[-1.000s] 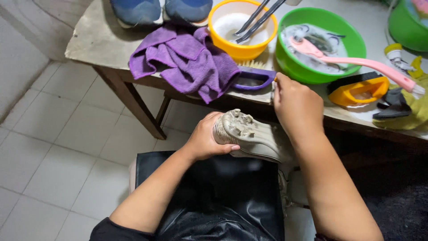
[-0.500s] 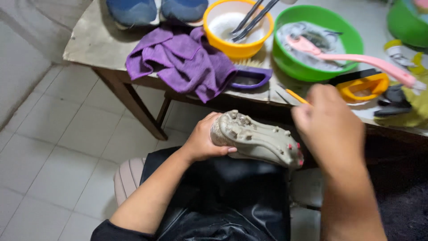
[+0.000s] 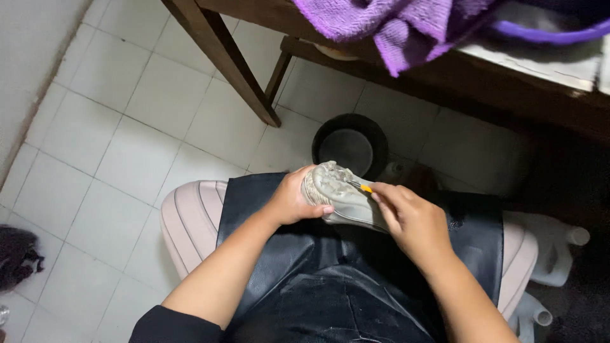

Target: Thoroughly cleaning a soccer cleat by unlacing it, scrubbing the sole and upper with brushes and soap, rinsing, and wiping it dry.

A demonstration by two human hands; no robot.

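A dirty grey-white shoe (image 3: pixel 343 194) lies sole-up over my lap, on a black apron (image 3: pixel 330 279). My left hand (image 3: pixel 295 198) grips the shoe's end, fingers wrapped round its edge. My right hand (image 3: pixel 413 219) pinches a thin tool with a yellow handle (image 3: pixel 363 187). The tool's metal tip touches the sole near the middle. The far end of the shoe is hidden under my right hand.
A wooden table (image 3: pixel 445 63) stands just ahead, with a purple towel (image 3: pixel 394 28) hanging over its edge. Under it sits a round black bowl (image 3: pixel 349 146) on the white tiled floor. White plastic jugs (image 3: pixel 559 248) stand at the right. A striped stool (image 3: pixel 190 219) is beneath me.
The view has tilted down from the table top to my lap. My right hand came back from the table holding the yellow-handled tool and set its tip on the sole.
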